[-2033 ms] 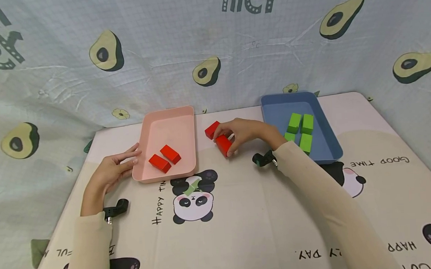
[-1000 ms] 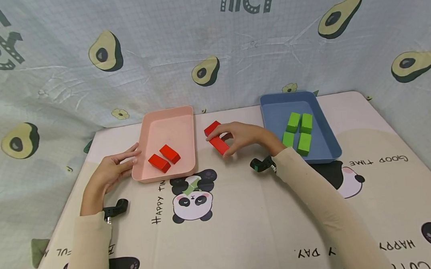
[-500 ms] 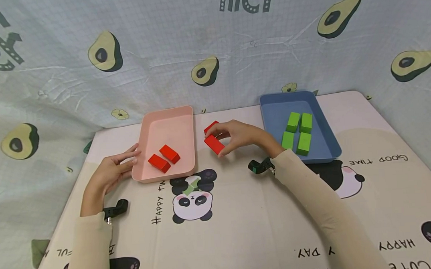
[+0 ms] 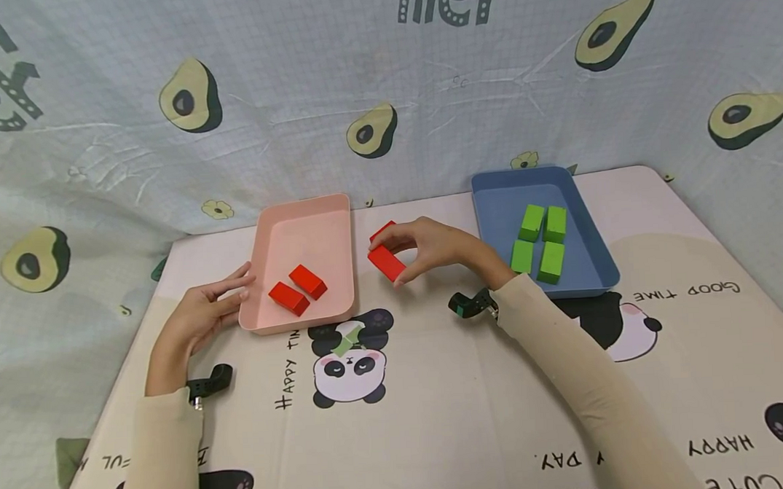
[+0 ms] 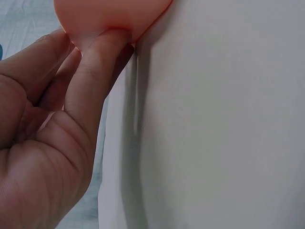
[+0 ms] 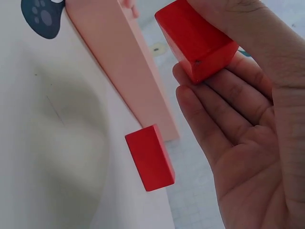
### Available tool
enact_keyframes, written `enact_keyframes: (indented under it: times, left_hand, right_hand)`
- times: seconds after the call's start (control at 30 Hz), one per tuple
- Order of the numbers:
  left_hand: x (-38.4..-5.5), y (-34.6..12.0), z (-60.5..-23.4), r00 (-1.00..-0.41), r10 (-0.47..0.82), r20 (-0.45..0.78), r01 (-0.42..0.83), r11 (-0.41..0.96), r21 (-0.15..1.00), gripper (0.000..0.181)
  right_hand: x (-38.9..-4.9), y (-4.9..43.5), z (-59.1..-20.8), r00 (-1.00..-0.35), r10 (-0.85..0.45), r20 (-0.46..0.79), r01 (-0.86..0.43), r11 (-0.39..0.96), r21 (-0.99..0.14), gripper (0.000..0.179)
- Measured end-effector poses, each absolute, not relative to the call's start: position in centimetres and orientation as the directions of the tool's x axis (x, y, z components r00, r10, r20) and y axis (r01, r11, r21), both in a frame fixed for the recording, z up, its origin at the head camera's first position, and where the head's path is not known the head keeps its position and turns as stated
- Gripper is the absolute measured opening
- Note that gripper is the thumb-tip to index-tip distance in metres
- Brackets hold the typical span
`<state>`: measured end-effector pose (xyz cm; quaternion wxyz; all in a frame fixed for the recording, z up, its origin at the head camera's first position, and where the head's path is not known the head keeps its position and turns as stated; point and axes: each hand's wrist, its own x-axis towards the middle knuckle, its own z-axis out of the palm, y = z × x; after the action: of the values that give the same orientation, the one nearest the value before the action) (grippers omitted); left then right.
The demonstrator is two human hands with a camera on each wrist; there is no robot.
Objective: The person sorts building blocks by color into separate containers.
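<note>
My right hand pinches a red block between thumb and fingers, right of the pink tray. In the right wrist view, the held block is up off the table. Another red block lies on the table beside the tray, partly hidden by my fingers in the head view. Two red blocks lie in the front part of the tray. At the tray's left wall, my left hand touches the outside with its fingertips; the left wrist view shows its thumb against the wall.
A blue tray with several green blocks stands at the back right. Both trays are near the table's far edge, with a patterned curtain behind. The tablecloth carries panda prints.
My right hand has taken the nearer red block up from the table, turned it and moved it slightly left. The left hand and both trays have stayed put.
</note>
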<state>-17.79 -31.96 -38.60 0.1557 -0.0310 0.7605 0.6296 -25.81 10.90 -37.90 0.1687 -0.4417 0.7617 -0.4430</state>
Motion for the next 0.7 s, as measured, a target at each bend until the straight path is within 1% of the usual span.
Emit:
enact_keyframes:
  times: [0.43, 0.7]
  left_hand:
    - [-17.72, -32.16, -38.64, -0.948, 0.166, -0.273, -0.247, 0.162, 0.956, 0.06]
    - [-17.83, -32.38, -39.16, -0.951, 0.192, -0.241, -0.22, 0.125, 0.967, 0.057]
  right_hand:
    - [-25.55, 10.6, -37.52, -0.569, -0.811, 0.134, -0.51, 0.22, -0.832, 0.065]
    - [-25.75, 10.43, -37.83, -0.556, -0.816, 0.159, -0.52, 0.192, -0.832, 0.063]
